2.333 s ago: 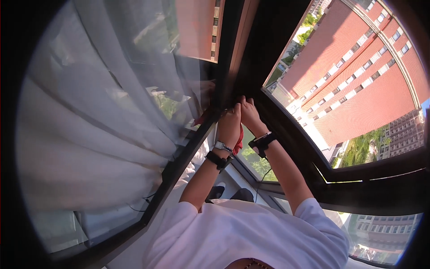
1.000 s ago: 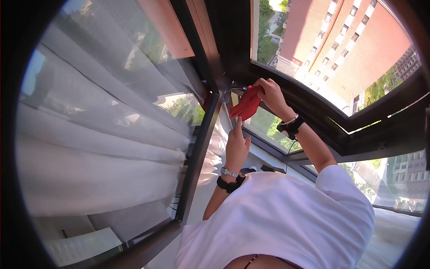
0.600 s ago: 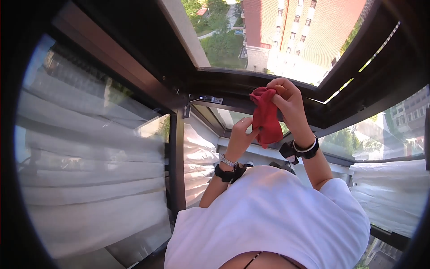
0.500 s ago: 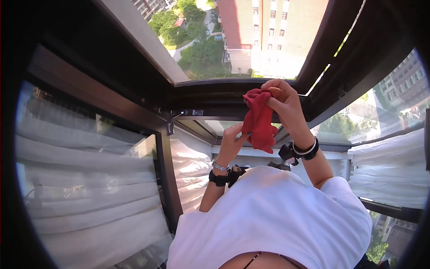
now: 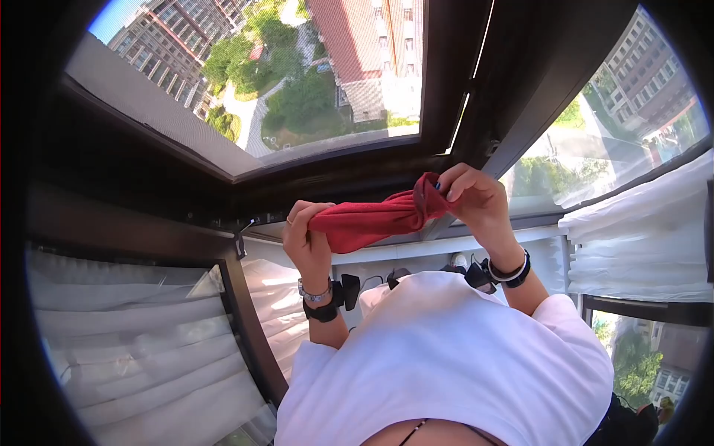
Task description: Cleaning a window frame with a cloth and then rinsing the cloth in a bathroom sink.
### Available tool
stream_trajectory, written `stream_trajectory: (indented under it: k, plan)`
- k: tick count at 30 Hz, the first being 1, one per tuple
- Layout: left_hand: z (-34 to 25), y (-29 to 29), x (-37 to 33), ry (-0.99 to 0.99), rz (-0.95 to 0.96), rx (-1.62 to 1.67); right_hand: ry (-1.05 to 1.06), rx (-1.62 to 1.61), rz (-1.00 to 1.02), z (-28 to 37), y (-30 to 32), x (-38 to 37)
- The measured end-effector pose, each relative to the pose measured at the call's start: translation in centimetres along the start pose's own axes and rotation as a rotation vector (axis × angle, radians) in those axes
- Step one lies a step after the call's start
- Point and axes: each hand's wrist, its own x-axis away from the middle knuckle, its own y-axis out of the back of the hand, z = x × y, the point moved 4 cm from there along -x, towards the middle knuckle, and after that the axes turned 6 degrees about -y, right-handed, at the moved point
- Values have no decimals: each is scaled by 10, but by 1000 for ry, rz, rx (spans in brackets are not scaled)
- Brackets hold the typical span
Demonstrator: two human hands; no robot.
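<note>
A red cloth (image 5: 372,221) is stretched sideways in front of my chest, gathered and folded like a tube. Its kind of item is not plain. My left hand (image 5: 303,227) grips the smooth left end, with thumb and fingers closed over its edge. At the bunched right end, my right hand (image 5: 476,197) pinches the rim of the fabric. A small bluish spot shows beside the right fingertips; I cannot make out what it is. Dark straps circle both wrists.
A dark-framed window (image 5: 327,160) with a mesh screen lies just beyond my hands. To the left, a glazed panel with a dark frame (image 5: 242,320) stands before a white curtain (image 5: 156,334). Another white curtain (image 5: 639,245) hangs at the right. A pale ledge (image 5: 520,239) runs below.
My left hand has moved left and up, drawing the crumpled red cloth out lengthwise. My right hand has come down a little, still gripping it. The view has shifted right.
</note>
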Motion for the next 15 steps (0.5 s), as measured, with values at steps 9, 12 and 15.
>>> stream_trajectory:
  k: [9, 12, 15]
  plan:
    - [33, 98, -75, 147, -179, -208, -44, 186, 18, -10, -80, -81]
    - [29, 132, -114, 144, -187, -200, 114, 277, 12, -2, -105, -113]
    - [33, 150, -139, 123, -55, -265, 85, 180, -40, 4, -119, -132]
